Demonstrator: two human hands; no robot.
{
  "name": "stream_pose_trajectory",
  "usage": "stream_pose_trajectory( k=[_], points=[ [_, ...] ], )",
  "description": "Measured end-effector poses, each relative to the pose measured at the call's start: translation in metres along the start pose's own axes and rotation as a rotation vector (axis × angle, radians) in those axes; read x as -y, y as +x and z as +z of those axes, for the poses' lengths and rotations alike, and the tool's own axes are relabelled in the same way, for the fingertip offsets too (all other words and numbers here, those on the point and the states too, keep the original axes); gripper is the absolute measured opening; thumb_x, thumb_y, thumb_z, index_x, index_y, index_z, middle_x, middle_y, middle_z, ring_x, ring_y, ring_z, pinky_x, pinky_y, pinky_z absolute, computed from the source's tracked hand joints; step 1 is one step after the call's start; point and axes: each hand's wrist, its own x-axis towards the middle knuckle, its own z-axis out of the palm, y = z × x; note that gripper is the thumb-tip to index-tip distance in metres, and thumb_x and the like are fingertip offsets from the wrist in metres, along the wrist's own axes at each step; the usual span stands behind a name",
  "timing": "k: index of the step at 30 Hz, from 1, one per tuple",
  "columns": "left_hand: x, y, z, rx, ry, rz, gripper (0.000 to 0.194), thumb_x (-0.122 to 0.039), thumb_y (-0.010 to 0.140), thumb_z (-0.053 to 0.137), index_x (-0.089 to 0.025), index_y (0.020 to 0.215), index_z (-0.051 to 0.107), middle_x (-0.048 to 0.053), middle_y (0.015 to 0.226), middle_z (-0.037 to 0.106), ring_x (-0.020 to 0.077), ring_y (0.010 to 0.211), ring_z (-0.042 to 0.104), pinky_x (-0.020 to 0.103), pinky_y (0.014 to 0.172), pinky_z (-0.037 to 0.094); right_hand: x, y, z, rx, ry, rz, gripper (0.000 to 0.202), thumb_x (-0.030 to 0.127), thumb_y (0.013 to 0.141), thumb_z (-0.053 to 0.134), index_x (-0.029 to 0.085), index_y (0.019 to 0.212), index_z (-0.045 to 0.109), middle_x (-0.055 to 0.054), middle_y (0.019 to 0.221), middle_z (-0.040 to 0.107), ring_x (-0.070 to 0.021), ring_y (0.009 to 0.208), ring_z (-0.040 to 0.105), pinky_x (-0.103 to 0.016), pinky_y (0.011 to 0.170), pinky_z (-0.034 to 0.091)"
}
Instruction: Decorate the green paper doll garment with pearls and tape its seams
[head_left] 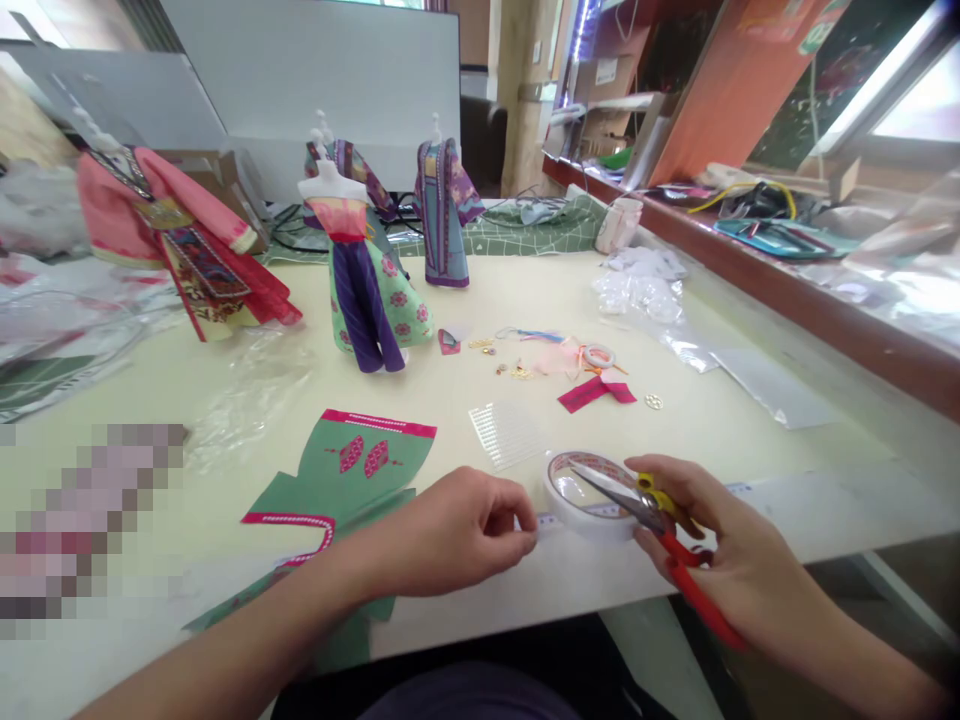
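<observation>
My right hand [720, 540] grips a pair of scissors [667, 530] with red and yellow handles. Their slightly parted blades point left across a roll of double-sided or clear tape [589, 515], and my right fingers also touch the roll's right side. Just left of the roll, my left hand [472, 525] is closed in a pinch, apparently on the tape's thin free end. Beneath my left forearm lies a green cut garment piece [360, 460] with magenta trim and two magenta motifs; my arm covers part of it.
Behind my hands are a sheet of small white strips [508, 435], a magenta ribbon [596, 392] and small gold trinkets [517, 370]. Doll dresses stand on forms at the back, one with a green flowered skirt [401, 300]. Plastic bags [641, 285] and a wooden ledge [787, 290] border the right.
</observation>
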Motion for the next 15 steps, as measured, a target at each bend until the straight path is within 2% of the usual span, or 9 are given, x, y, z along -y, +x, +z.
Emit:
stream_pose_trajectory(
  k=[5, 8, 10, 12, 15],
  points=[
    [0.01, 0.008, -0.007, 0.072, -0.131, -0.037, 0.02, -0.033, 0.083, 0.052, -0.016, 0.077, 0.062, -0.004, 0.063, 0.052, 0.0079, 0.056, 0.043, 0.018, 0.048, 0.032, 0.012, 0.0, -0.002, 0.03, 0.065, 0.03, 0.04, 0.018, 0.08, 0.056, 0.031, 0.116, 0.046, 0.0, 0.106, 0.063, -0.0142, 0.09, 0.063, -0.018, 0.072, 0.053],
    [0.013, 0.012, -0.011, 0.098, -0.149, -0.05, 0.023, -0.035, 0.083, 0.053, -0.016, 0.075, 0.062, -0.005, 0.059, 0.048, 0.007, 0.051, 0.041, 0.018, 0.044, 0.03, 0.013, -0.002, -0.003, 0.041, 0.082, 0.061, 0.038, 0.021, 0.079, 0.058, 0.03, 0.115, 0.046, -0.002, 0.105, 0.064, -0.0145, 0.081, 0.064, -0.017, 0.064, 0.053],
    [0.015, 0.012, -0.014, 0.088, -0.104, -0.039, 0.025, -0.038, 0.084, 0.053, -0.017, 0.078, 0.064, -0.005, 0.059, 0.051, 0.0076, 0.051, 0.043, 0.019, 0.045, 0.032, 0.01, -0.005, -0.005, 0.044, 0.09, 0.096, 0.038, 0.025, 0.079, 0.06, 0.028, 0.115, 0.047, -0.003, 0.102, 0.065, -0.0147, 0.076, 0.064, -0.017, 0.059, 0.053],
    [0.018, 0.007, -0.016, -0.014, 0.017, -0.036, 0.027, -0.041, 0.086, 0.052, -0.019, 0.085, 0.067, -0.002, 0.066, 0.059, 0.0101, 0.057, 0.051, 0.02, 0.049, 0.038, 0.004, -0.012, -0.008, 0.027, 0.083, 0.131, 0.039, 0.029, 0.079, 0.061, 0.028, 0.116, 0.047, -0.003, 0.099, 0.065, -0.016, 0.077, 0.064, -0.018, 0.06, 0.054],
    [0.028, -0.006, -0.013, -0.234, 0.338, 0.011, 0.031, -0.042, 0.087, 0.051, -0.021, 0.105, 0.064, 0.004, 0.095, 0.069, 0.0192, 0.082, 0.062, 0.03, 0.071, 0.048, -0.011, -0.024, -0.015, -0.073, 0.042, 0.165, 0.04, 0.038, 0.077, 0.063, 0.027, 0.114, 0.051, -0.004, 0.092, 0.066, -0.0178, 0.075, 0.065, -0.019, 0.06, 0.055]
  ],
)
